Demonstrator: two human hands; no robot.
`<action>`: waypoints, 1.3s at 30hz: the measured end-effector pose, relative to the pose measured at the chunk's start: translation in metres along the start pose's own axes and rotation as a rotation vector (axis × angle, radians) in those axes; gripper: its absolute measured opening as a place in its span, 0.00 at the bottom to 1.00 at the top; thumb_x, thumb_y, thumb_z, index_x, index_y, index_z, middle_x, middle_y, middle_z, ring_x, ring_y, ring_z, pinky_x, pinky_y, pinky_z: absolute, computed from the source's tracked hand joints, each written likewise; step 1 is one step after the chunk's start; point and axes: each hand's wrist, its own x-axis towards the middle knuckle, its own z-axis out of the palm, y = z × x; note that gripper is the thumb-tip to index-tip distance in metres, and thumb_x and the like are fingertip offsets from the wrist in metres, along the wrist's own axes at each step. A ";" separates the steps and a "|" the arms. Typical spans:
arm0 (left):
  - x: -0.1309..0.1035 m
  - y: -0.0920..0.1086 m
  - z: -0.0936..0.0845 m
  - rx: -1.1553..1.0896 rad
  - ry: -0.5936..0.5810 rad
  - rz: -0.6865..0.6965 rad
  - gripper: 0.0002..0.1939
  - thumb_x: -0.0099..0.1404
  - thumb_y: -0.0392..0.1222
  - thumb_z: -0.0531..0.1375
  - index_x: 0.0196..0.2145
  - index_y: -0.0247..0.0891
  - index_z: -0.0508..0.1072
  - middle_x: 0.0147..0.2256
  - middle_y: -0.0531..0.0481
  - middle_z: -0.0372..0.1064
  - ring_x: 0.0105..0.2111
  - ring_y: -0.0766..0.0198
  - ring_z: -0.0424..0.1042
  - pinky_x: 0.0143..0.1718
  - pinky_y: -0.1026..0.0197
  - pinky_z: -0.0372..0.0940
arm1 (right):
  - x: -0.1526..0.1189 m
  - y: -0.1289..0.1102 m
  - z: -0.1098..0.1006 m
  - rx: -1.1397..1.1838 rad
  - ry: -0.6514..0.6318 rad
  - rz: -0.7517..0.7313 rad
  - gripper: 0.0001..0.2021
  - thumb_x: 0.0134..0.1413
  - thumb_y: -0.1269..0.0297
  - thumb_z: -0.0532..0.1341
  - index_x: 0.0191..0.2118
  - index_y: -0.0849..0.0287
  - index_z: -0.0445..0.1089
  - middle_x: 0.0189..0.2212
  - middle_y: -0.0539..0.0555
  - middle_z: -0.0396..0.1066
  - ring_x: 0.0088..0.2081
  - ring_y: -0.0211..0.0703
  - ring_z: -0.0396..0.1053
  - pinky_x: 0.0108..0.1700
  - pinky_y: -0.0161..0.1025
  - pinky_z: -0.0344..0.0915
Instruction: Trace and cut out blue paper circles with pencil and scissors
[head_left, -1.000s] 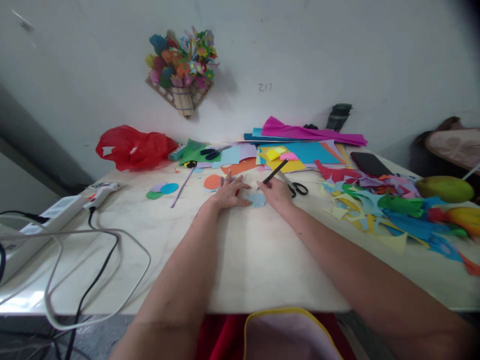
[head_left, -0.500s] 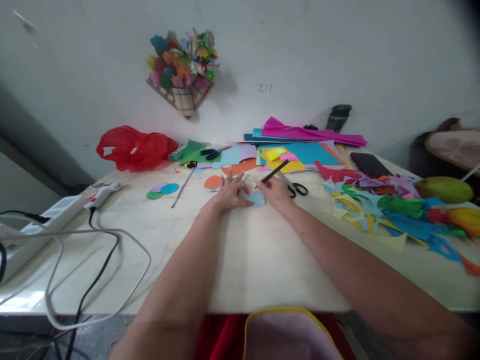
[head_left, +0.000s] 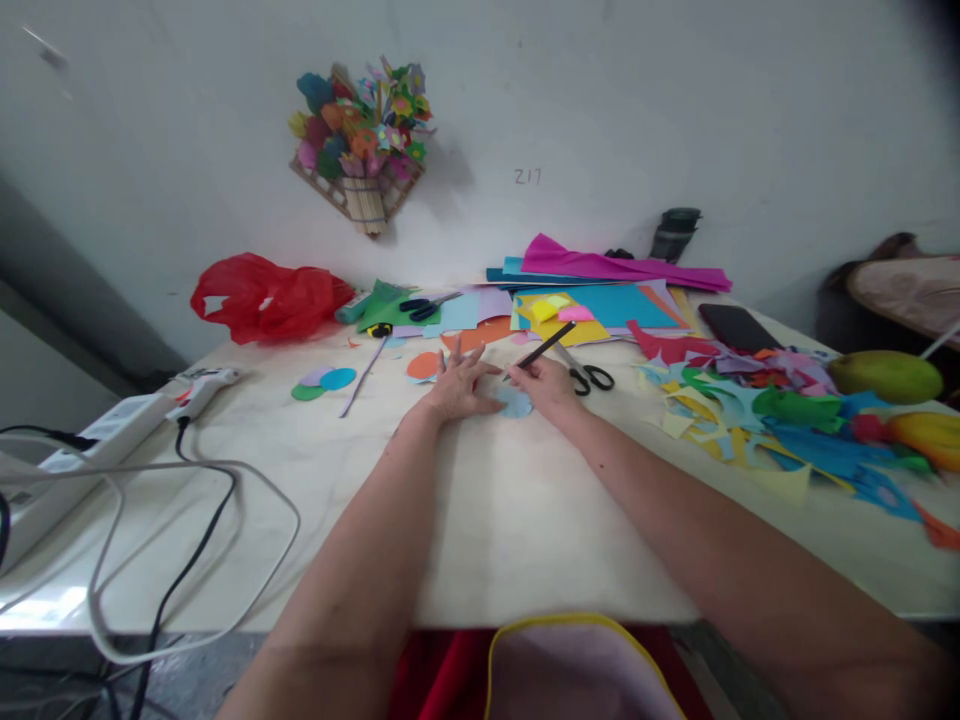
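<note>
Between my hands a light blue paper circle (head_left: 514, 403) lies flat on the table. My left hand (head_left: 463, 385) rests at its left edge, fingers spread, thumb and fingertips touching the paper. A dark pencil (head_left: 547, 345) is gripped in my right hand (head_left: 549, 383), slanting up to the right with its tip at the paper's upper edge. Just right of that hand lie scissors with black handles (head_left: 592, 378), blades partly behind the hand. An orange paper circle (head_left: 424, 367) sits beyond my left hand, partly over a light blue piece.
To the left are a blue paper circle (head_left: 338, 379), a purple paper strip (head_left: 363, 376) and a power strip (head_left: 112, 430) with loose cables. Paper scraps (head_left: 750, 410) cover the right side. Behind stand coloured sheets (head_left: 622, 305), a phone (head_left: 739, 328) and a red plastic bag (head_left: 274, 297).
The pencil tip has shifted slightly left along the upper edge of the light blue circle. My left fingers have moved slightly, and more of the circle shows.
</note>
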 end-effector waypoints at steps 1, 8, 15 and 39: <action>0.000 0.000 0.000 0.003 -0.014 -0.001 0.33 0.47 0.60 0.60 0.51 0.51 0.64 0.62 0.54 0.40 0.61 0.43 0.22 0.55 0.36 0.22 | 0.000 0.002 0.001 0.004 -0.027 0.005 0.11 0.48 0.57 0.59 0.31 0.58 0.72 0.24 0.52 0.73 0.28 0.40 0.70 0.33 0.36 0.64; 0.000 0.001 -0.002 0.025 -0.072 0.002 0.37 0.45 0.64 0.59 0.53 0.51 0.63 0.62 0.54 0.39 0.60 0.42 0.21 0.55 0.37 0.21 | 0.002 0.006 0.003 -0.006 -0.082 0.000 0.09 0.47 0.57 0.61 0.31 0.57 0.73 0.25 0.52 0.74 0.30 0.40 0.72 0.33 0.35 0.65; 0.001 0.003 -0.001 0.064 -0.091 0.008 0.39 0.45 0.66 0.57 0.54 0.50 0.62 0.62 0.53 0.39 0.60 0.41 0.22 0.55 0.36 0.21 | 0.003 0.004 0.005 0.035 -0.078 -0.035 0.10 0.47 0.57 0.60 0.31 0.57 0.72 0.25 0.52 0.74 0.30 0.42 0.72 0.34 0.37 0.66; 0.000 0.002 0.001 0.091 -0.042 -0.035 0.37 0.46 0.67 0.56 0.52 0.51 0.64 0.62 0.52 0.43 0.61 0.42 0.23 0.55 0.36 0.21 | 0.000 0.001 0.002 0.019 -0.131 -0.004 0.12 0.44 0.56 0.62 0.31 0.58 0.74 0.24 0.52 0.74 0.29 0.41 0.71 0.33 0.36 0.65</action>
